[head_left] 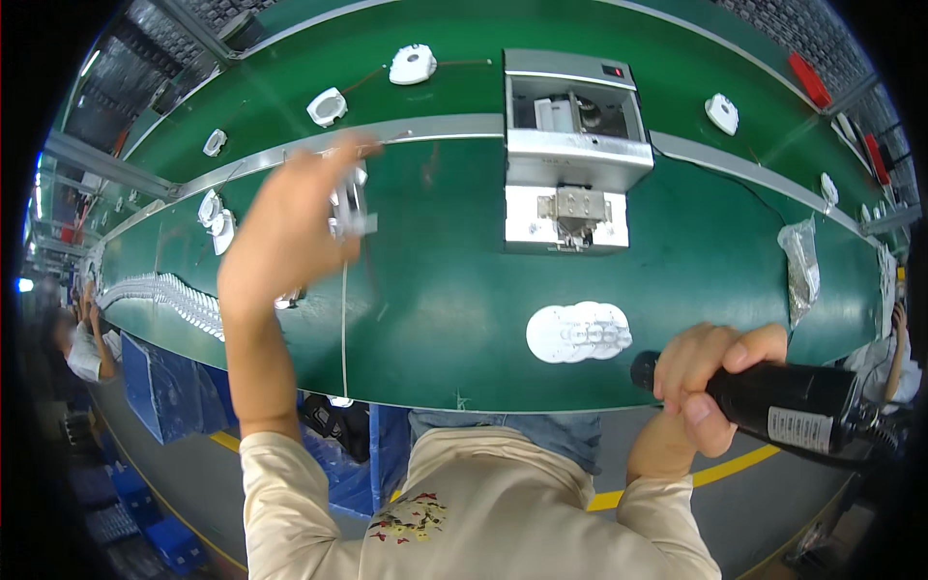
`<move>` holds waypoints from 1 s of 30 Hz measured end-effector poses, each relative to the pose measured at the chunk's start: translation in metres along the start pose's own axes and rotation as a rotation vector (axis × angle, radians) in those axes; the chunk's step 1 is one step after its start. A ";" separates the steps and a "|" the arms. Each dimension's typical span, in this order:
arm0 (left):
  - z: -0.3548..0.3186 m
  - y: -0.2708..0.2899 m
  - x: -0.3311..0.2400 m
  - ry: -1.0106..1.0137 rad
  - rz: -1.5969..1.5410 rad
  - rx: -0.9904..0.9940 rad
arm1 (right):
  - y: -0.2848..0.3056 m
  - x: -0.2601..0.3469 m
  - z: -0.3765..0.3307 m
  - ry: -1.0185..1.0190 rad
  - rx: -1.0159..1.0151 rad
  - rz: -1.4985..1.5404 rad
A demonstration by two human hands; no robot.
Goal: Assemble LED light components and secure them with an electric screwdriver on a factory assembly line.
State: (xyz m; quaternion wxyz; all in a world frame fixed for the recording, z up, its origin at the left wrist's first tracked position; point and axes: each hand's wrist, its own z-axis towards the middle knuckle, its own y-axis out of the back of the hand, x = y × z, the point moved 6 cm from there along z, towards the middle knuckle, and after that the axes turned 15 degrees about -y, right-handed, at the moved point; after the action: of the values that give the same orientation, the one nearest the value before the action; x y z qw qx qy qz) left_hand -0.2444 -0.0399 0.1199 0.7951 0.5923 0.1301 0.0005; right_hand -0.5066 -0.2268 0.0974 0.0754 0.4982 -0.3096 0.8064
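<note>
My right hand (710,382) is wrapped around a black electric screwdriver (783,396), a thick cylinder with a pale label and a cable at its rear. The tool lies sideways over the bench's near edge, its narrow end toward the left. Raised over the left part of the bench is my left hand (285,227), smeared by motion. Right beside its fingers is a small whitish, partly clear piece (356,205); whether the fingers grip it cannot be told. Between my hands, nearer the right one, overlapping white round parts (577,333) lie flat on the green bench (445,319).
A silver box-shaped machine (577,145) with a window stands at the bench's middle back. White housings (413,65) sit on the green belt behind. A long row of white parts (164,293) lies left, a clear plastic bag (800,271) right. Other people (87,343) work at both sides.
</note>
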 end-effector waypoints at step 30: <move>-0.011 -0.145 -0.128 -0.484 -0.522 -0.115 | -0.003 0.006 0.036 0.032 0.150 -0.035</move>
State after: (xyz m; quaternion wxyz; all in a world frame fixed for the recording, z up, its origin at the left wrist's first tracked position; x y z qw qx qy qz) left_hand -0.3929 -0.0930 0.0067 0.8082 0.4765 0.0844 -0.3356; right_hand -0.4811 -0.2457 0.1151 0.0572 0.4948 -0.2384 0.8337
